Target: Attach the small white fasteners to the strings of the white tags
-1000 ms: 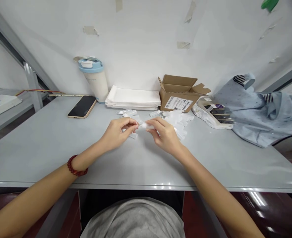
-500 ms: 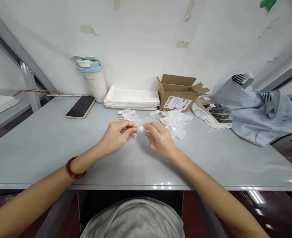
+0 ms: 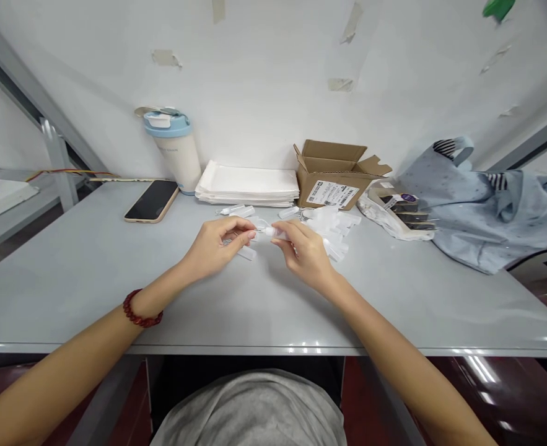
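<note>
My right hand [image 3: 306, 253] pinches a small white plastic bottle [image 3: 270, 231], its capped end pointing left. Thumb and forefinger of my left hand [image 3: 221, 246] close on a thin metal ring [image 3: 259, 230] at the bottle's tip; fingers partly hide it. Behind and below my left fingertips lie several similar translucent bottles [image 3: 243, 211], some with rings. A larger heap of such white bottles [image 3: 331, 222] spreads beyond and to the right of my right hand.
A stack of white envelopes [image 3: 248, 183] and an open cardboard box [image 3: 331, 179] stand against the wall. To the left are a phone [image 3: 151, 201] and a blue-lidded cup [image 3: 175, 152]. At right lie an opened white package [image 3: 394, 214] and a light-blue cloth bag [image 3: 482, 210].
Both hands have risen slightly away from me, and the gap between their fingertips has widened a little. More of the bottle's tip and the ring now shows.
</note>
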Tool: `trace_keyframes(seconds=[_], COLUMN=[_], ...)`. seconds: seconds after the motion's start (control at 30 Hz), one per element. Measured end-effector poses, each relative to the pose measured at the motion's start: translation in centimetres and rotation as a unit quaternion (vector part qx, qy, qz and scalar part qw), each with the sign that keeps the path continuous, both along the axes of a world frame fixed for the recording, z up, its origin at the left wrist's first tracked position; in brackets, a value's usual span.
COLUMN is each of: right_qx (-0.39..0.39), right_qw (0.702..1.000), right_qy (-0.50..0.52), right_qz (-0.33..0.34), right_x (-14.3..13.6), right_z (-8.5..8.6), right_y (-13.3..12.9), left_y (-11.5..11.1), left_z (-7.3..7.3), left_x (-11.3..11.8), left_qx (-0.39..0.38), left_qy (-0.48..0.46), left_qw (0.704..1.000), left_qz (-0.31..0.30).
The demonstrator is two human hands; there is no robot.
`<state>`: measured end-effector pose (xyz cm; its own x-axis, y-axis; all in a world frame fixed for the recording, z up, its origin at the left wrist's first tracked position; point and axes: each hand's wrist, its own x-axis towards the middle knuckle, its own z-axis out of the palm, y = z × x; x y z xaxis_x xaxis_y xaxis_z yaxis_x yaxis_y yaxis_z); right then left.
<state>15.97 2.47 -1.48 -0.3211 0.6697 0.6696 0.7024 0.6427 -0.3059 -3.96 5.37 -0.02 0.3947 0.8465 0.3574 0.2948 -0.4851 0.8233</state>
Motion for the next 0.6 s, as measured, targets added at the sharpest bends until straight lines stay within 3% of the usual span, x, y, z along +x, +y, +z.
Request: trace_keyframes(seconds=[0.2,0.4,0.6], right_qx=[0.015,0.059,0.033], right_qw=[1.0,0.998,0.999], right_qy=[-0.006,-0.02,-0.007], right_qz=[0.012,0.014,0.005], right_x=[-0.3,-0.6,-0.8], right_z=[-0.5,-1.1,-1.4], right_y=[-0.1,-0.4,-0.4], left_y=[-0.1,-0.4,-0.5], left_z=[-0.1,-0.8,-0.4], left_x=[0.0,0.2,0.3], left_qx=[0.031,0.008,0.007], left_qy=[0.03,0.038,0.032], left_qw=[0.999,0.999,0.999], left_qz=[-0.011,-0.016,-0.015])
